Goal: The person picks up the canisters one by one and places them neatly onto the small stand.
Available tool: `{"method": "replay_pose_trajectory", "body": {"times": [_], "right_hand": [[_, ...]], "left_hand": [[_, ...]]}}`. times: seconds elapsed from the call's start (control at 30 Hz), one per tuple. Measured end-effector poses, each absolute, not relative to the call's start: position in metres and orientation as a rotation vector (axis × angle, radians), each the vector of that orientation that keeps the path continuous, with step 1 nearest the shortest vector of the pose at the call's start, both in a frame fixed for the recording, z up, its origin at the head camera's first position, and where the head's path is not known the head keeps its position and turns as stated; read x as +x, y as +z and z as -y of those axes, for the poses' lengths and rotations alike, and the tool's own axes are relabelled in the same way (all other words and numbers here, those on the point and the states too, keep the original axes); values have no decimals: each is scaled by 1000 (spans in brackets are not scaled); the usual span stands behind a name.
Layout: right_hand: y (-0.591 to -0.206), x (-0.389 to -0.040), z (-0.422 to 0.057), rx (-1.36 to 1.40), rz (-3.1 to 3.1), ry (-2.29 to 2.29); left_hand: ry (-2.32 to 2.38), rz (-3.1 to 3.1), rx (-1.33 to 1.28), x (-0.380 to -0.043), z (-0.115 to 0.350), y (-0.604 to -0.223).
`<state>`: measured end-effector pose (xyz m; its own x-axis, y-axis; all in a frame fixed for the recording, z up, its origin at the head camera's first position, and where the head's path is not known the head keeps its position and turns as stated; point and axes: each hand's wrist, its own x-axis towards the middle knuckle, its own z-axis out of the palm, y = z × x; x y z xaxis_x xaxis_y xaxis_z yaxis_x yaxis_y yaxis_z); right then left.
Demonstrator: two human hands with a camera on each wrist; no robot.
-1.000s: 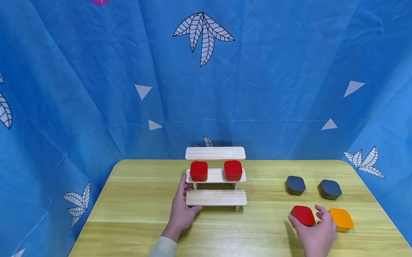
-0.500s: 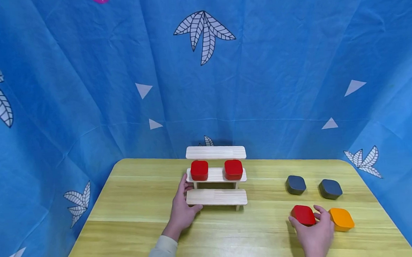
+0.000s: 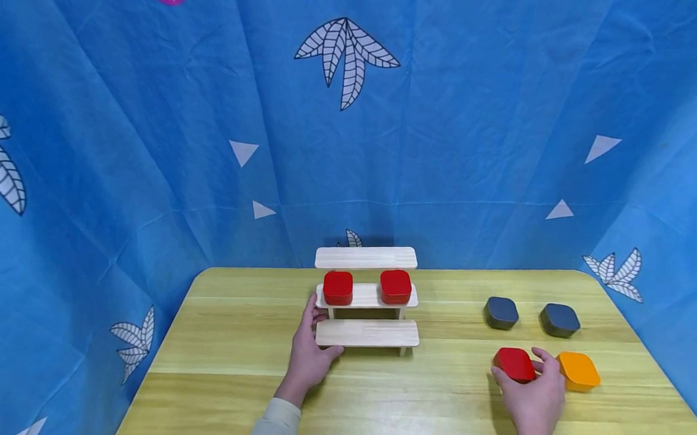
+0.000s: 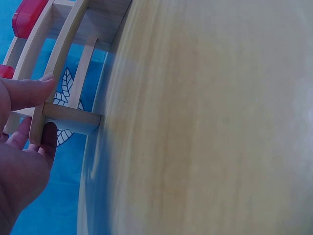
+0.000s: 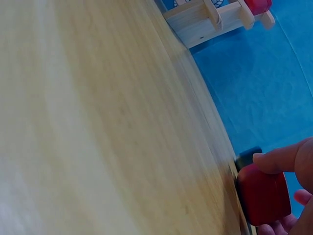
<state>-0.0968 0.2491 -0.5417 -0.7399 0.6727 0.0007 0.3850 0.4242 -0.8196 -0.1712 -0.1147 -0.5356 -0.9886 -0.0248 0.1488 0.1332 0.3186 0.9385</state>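
A small three-tier wooden step shelf (image 3: pixel 366 333) stands near the table's back edge. My left hand (image 3: pixel 310 359) grips the left end of its lowest tier; in the left wrist view the thumb (image 4: pixel 32 93) lies on one side of the board and fingers curl round the other. Two red rounded-square blocks, one at left (image 3: pixel 338 288) and one at right (image 3: pixel 395 286), sit on the middle tier. To the right, my right hand (image 3: pixel 535 395) holds a third red block (image 3: pixel 514 365) between thumb and fingers, low over the table; this block (image 5: pixel 264 196) fills the grasp in the right wrist view.
An orange block (image 3: pixel 579 371) lies just right of my right hand. Behind are two dark grey blocks, one at left (image 3: pixel 501 312) and one at right (image 3: pixel 559 320). A blue patterned cloth (image 3: pixel 467 106) hangs behind the wooden table (image 3: pixel 225 355).
The right fingers have drawn slightly closer round the red block and away from the orange one. My left hand keeps its place on the shelf; the view shifts slightly.
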Motion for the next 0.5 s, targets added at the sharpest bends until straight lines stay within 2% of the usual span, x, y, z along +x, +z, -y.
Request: {"method": "replay_pose_trajectory", "body": {"times": [0.5], "right_hand": [[-535, -97, -245, -926, 2310, 1315]], "left_hand": [[-1760, 2429, -118, -171, 116, -536]]}}
